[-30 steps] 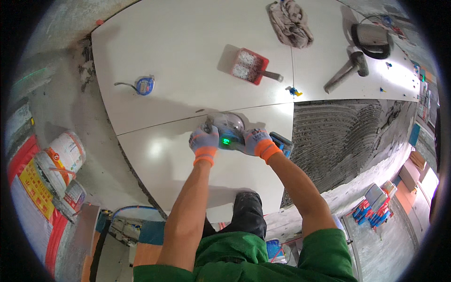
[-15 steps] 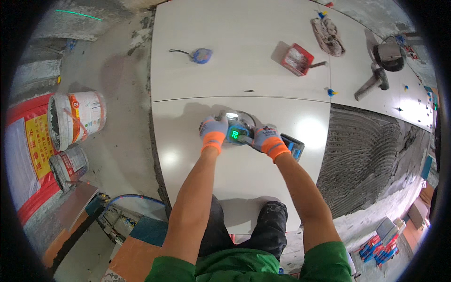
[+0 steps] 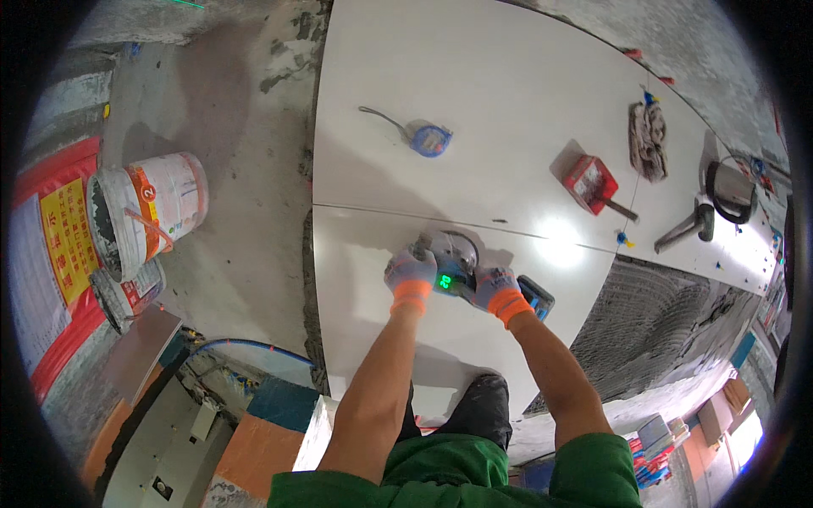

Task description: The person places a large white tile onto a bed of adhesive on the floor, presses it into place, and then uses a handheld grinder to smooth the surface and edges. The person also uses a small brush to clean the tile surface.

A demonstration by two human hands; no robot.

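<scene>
A round tile vibrator (image 3: 458,251) with a lit green display sits on a large pale tile (image 3: 364,296), just on the near side of a joint line. My left hand (image 3: 412,269), in a grey glove with an orange cuff, is closed around its left side. On its right side my right hand (image 3: 496,289), gloved the same way, grips the tool, with the fingers partly hidden. A black and blue battery pack (image 3: 535,296) sticks out to the right of that hand.
Farther off lie a blue tape measure (image 3: 431,140), a red scoop-like box (image 3: 590,184), a cloth (image 3: 648,141) and a mallet (image 3: 690,226). Combed grey mortar (image 3: 635,317) borders the tile on the right. Buckets (image 3: 165,203) stand at left.
The view has swung, so the surroundings sit lower and farther right. My right thumb has moved off the panel beside the display. Both hands stay on the tile vibrator.
</scene>
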